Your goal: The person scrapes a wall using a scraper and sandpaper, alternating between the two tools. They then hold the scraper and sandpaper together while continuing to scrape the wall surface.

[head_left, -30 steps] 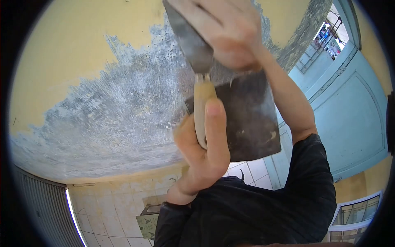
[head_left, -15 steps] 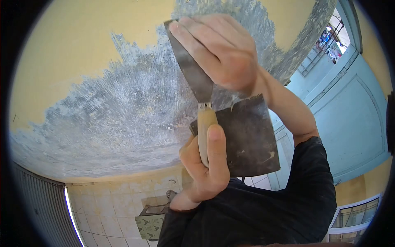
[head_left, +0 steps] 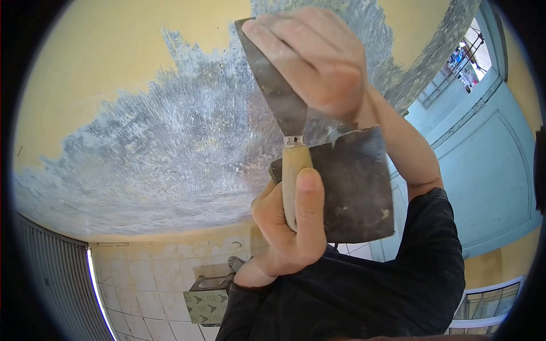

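My left hand (head_left: pixel 293 241) is closed around the pale wooden handle of a putty knife (head_left: pixel 296 159), with the thumb lying along the handle. Behind that handle sits a dark, roughly square metal plate (head_left: pixel 358 193), with a worn upper edge and pale specks; how it is held is hidden. The putty knife's blade points up and slightly left. My right hand (head_left: pixel 327 62) lies over the blade's right edge, its fingers together and their tips near the blade's top corner. Its thumb is out of sight behind.
In front is a yellow wall (head_left: pixel 108 51) with a large rough grey patch (head_left: pixel 187 131). A light blue door (head_left: pixel 489 165) stands at right. Below left are a tiled floor (head_left: pixel 136 284), a green printed sheet (head_left: pixel 207 307) and a ribbed metal shutter (head_left: pixel 54 267).
Both hands and the putty knife have shifted slightly right in view, with the dark plate moving along. The grip of each hand looks the same.
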Demonstrator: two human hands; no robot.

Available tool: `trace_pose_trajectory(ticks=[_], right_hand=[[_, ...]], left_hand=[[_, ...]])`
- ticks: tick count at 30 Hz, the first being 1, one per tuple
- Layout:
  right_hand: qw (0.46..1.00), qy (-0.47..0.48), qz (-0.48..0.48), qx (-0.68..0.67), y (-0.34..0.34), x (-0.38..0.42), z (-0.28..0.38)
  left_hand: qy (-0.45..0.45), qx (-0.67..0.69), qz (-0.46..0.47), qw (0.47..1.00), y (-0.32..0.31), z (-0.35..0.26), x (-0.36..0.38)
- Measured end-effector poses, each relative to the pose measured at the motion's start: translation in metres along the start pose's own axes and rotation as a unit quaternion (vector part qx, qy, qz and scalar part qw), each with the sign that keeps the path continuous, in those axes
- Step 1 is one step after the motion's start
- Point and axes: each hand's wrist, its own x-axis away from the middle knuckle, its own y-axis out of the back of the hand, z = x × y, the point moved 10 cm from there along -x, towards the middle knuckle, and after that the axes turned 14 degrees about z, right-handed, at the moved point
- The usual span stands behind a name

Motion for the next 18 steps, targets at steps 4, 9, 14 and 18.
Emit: trace_pose_trajectory(ticks=[4, 9, 14, 18], right_hand=[[0.989, 0.101, -0.031, 0.104, 0.003, -0.026, -0.024], [0.983, 0.101, -0.134, 0.069, 0.016, -0.014, -0.007], [0.997, 0.05, 0.024, 0.052, -0.004, 0.006, 0.01], [0.994, 0.027, -0.014, 0.105, -0.003, -0.027, -0.017]], left_hand=[[-0.03, -0.018, -0.045, 0.998, 0.004, -0.014, -0.017], [-0.082, -0.03, -0.011, 0.996, 0.009, -0.001, -0.006], [-0.027, -0.018, 0.066, 0.997, 0.003, 0.014, 0.006], [-0.081, -0.012, -0.039, 0.996, 0.013, -0.028, -0.033]])
